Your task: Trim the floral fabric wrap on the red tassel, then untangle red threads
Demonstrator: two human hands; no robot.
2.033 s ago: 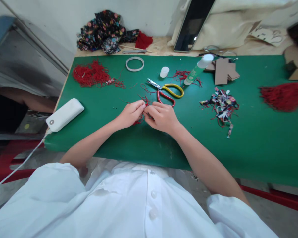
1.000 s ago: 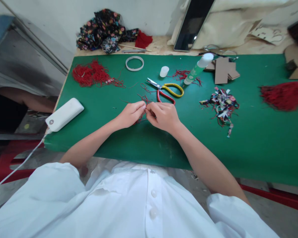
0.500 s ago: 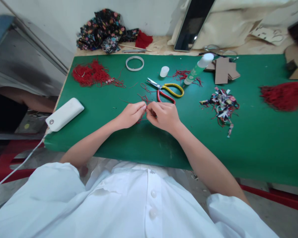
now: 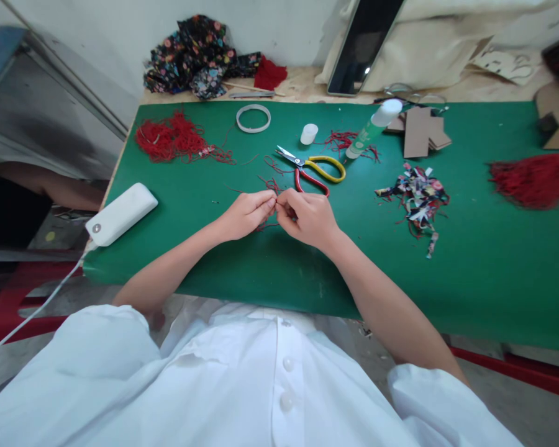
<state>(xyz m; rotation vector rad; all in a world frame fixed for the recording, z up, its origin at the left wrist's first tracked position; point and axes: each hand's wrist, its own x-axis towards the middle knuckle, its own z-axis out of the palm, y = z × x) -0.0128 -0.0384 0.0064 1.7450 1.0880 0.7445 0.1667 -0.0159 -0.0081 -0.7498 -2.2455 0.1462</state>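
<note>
My left hand (image 4: 245,215) and my right hand (image 4: 306,217) meet fingertip to fingertip over the green mat (image 4: 214,261), both pinching thin red cord (image 4: 266,225). Most of the cord is hidden under my fingers; a few strands trail on the mat beneath them. Just beyond my right hand lie scissors (image 4: 313,169) with one yellow and one red handle, blades pointing left. More loose red strands (image 4: 271,184) lie between the scissors and my hands.
A red cord pile (image 4: 172,138) sits at the far left, a white ring (image 4: 253,118), small white cap (image 4: 309,133) and glue stick (image 4: 370,130) behind. Fabric scraps (image 4: 417,197), cardboard pieces (image 4: 419,130) and a red tassel bundle (image 4: 535,179) lie right. A white power bank (image 4: 121,214) is at the left edge.
My fingertips have shifted slightly on the cord, the right hand edging a little up and left. Everything on the mat stays where it was.
</note>
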